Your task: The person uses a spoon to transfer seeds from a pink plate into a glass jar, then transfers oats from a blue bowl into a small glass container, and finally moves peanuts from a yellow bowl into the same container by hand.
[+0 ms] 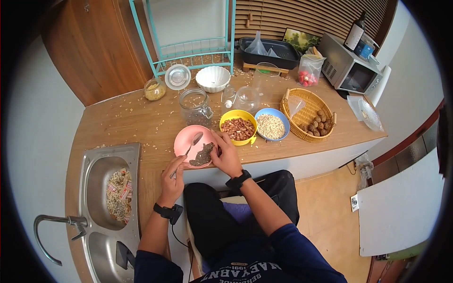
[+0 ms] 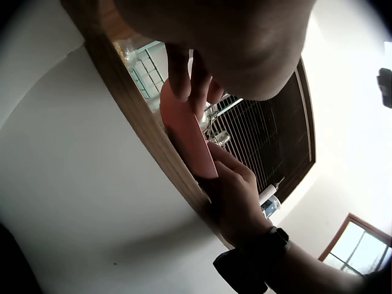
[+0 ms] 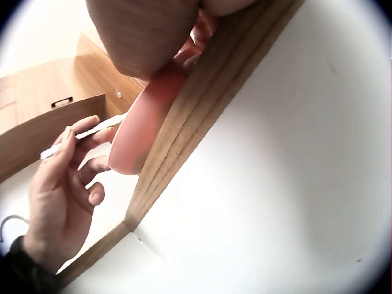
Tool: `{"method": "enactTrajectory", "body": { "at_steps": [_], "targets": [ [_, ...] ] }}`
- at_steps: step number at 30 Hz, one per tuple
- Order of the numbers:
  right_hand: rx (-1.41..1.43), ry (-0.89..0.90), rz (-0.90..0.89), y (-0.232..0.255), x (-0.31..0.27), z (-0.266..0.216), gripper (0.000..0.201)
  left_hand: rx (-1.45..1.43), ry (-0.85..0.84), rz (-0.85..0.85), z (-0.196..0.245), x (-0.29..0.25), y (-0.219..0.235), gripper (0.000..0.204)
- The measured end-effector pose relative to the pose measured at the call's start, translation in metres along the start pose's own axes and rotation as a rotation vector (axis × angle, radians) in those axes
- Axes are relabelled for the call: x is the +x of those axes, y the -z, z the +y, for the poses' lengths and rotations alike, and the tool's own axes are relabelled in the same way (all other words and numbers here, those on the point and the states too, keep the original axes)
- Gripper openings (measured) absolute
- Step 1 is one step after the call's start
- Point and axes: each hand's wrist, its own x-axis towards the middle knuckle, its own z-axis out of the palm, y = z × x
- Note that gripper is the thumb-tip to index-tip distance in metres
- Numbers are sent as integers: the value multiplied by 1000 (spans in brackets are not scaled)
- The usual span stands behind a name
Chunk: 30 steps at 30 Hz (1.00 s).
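Observation:
A pink bowl [image 1: 180, 139] sits at the counter's front edge, with a heap of small dark seeds [image 1: 203, 156] in its right part. My left hand [image 1: 172, 183] pinches the handle of a metal spoon [image 1: 197, 138], whose head lies over the bowl's inside, left of the seeds. The right wrist view shows the spoon handle [image 3: 92, 130] between thumb and fingers. On the bowl's right side my right hand [image 1: 228, 158] grips the rim, thumb on the inside by the seeds. From the left wrist view, its fingers [image 2: 228, 160] reach round the pink bowl [image 2: 190, 138].
Right of the pink bowl stand a yellow bowl [image 1: 237, 113] of peanuts, a blue bowl [image 1: 286, 127] of oats and a wicker basket [image 1: 302, 106] with walnuts. An open glass jar [image 1: 192, 101] stands behind. A sink [image 1: 98, 188] lies left. Loose flakes dot the counter [image 1: 118, 127].

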Motion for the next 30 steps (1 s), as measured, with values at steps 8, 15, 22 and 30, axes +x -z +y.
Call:
{"method": "enactTrajectory", "body": {
  "at_steps": [8, 15, 22, 30],
  "targets": [
    [37, 9, -12, 3, 2, -3, 60, 66, -148, -73, 1, -4, 0, 24],
    [2, 82, 32, 0, -2, 1, 59, 113, -183, -88, 0, -3, -3, 24],
    [2, 93, 20, 2, -1, -1, 58, 159, -233, 16, 1, -6, -3, 22],
    [-9, 84, 71, 1, -4, -3, 55, 193, -241, -37, 6, -11, 0, 24]
  ]
}}
